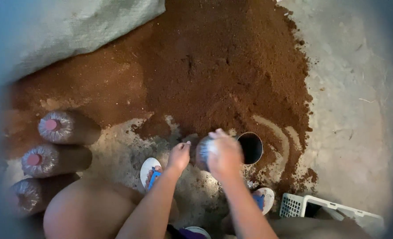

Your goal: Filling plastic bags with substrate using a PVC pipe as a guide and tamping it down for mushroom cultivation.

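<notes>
Clear plastic bag (204,152) packed with brown substrate sits on the floor (360,110) at the near edge of the brown heap (214,66), just beside a black tube opening (251,148). Right hand (225,152) closed over the bag's top, gripping it. Left hand (179,156) touches the bag's left side, fingers pinched together. Three filled bags with pink caps (50,125) lie toward the floor's left edge. White basket (300,206) near right.
</notes>
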